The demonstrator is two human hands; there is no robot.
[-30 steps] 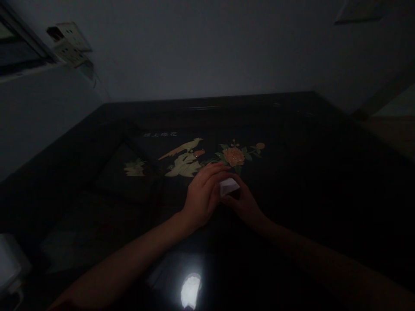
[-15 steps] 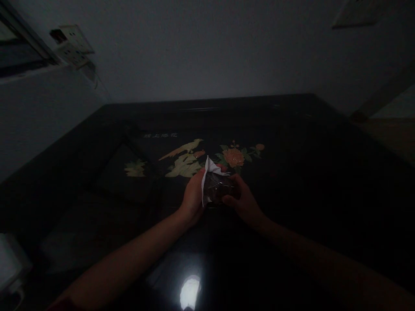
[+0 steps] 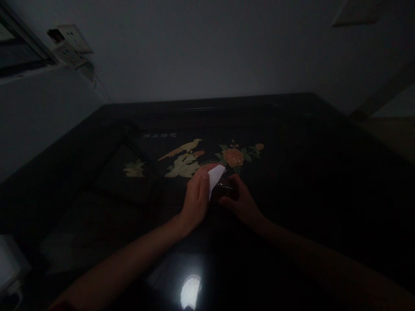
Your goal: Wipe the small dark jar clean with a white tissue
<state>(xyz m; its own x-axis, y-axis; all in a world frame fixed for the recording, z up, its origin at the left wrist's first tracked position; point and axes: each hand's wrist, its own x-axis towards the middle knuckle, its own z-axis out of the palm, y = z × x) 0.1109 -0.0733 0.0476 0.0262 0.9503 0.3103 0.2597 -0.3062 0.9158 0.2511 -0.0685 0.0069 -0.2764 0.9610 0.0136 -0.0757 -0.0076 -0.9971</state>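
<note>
The scene is very dark. My left hand (image 3: pixel 196 196) pinches a piece of white paper or tissue (image 3: pixel 215 176) against a small dark round object (image 3: pixel 224 188). My right hand (image 3: pixel 241 201) cups that dark object from the right, fingers curled around it. Both hands hover just above a glossy black table (image 3: pixel 308 172) painted with a bird and an orange flower (image 3: pixel 233 156). What the dark object is I cannot make out.
A white wall runs behind the table, with electrical sockets (image 3: pixel 69 45) at the upper left. A white object (image 3: pixel 9 265) sits at the lower left edge. A light reflects off the table (image 3: pixel 190 291) near me.
The white paper, raised and unfolded half a second ago, is now folded down under my left fingers. The dark object it uncovered is mostly hidden again. Both hands stayed in place.
</note>
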